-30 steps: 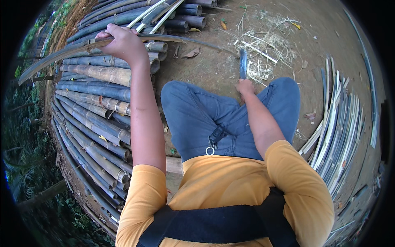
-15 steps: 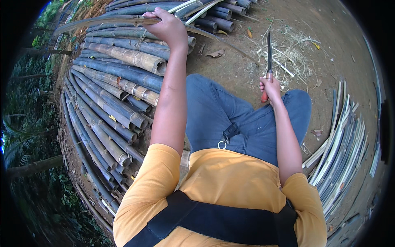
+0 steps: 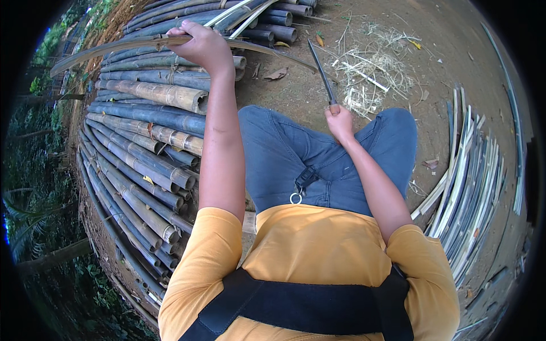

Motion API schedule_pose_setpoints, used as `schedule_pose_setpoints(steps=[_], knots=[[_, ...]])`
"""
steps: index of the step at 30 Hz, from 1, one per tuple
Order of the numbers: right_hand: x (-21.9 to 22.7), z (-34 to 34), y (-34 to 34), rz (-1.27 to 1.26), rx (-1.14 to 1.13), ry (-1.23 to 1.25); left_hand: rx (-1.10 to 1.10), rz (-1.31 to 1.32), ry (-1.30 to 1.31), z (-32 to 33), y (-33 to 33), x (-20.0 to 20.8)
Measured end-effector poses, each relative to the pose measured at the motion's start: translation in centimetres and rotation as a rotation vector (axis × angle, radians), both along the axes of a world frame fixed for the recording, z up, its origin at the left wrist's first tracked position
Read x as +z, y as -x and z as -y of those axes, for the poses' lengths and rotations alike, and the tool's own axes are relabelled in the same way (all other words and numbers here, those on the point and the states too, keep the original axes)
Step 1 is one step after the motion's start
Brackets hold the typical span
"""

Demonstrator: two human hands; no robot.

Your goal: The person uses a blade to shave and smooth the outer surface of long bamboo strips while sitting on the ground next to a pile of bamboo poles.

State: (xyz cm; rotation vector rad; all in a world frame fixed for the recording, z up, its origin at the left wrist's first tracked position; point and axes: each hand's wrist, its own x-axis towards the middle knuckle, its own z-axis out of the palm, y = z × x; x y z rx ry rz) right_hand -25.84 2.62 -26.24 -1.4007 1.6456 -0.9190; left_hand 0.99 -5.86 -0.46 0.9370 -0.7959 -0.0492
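Note:
My left hand [image 3: 200, 50] is raised at the far left, its fingers wrapped round a long, thin bamboo strip [image 3: 116, 48]. The strip bows across the view, one end off to the left and the other reaching down toward the ground ahead of my knees. In front of my lap, my right hand [image 3: 340, 123] grips a long-bladed knife [image 3: 323, 74], mostly hiding its handle. The blade points away and leans left, its upper part close to the strip's right end; whether they touch I cannot tell.
Stacked bamboo poles [image 3: 153, 116] fill the left side. Pale shavings [image 3: 375, 71] lie on the dirt ahead to the right. A bundle of split bamboo strips [image 3: 469, 182] rests at my right. My bent knees [image 3: 392, 128] spread below my hands.
My right hand has moved left with the knife, and the blade has swung from upright to leaning left, nearer the strip. My left hand has shifted left with the strip. The view has shifted slightly.

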Motion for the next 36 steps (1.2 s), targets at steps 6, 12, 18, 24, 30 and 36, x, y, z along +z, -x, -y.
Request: schedule_pose_setpoints(steps=[6, 12, 18, 24, 30, 36], knots=[[1.9, -0.6, -1.6, -0.105, 0.023, -0.102, 0.017, -0.167, -0.075, -1.0, 0.2, 0.8], [-1.9, 1.7, 0.2, -0.065, -0.067, -0.214, -0.027, -0.144, -0.038, -0.7, 1.6, 1.7], [0.4, 1.0, -1.4, -0.082, 0.025, -0.12, -0.028, -0.16, -0.058, -1.9, 1.7, 1.9], [0.5, 1.6, -1.0, -0.147, 0.022, -0.131, 0.02, -0.184, -0.074, -1.9, -0.2, 1.1], [-1.2, 2.2, 0.2, -0.136, -0.016, -0.233, 0.036, -0.219, -0.096, -1.9, -0.4, 1.2], [-1.6, 1.6, -0.8, -0.186, -0.041, -0.284, 0.029, -0.201, -0.076, -2.0, -1.2, 0.9]])
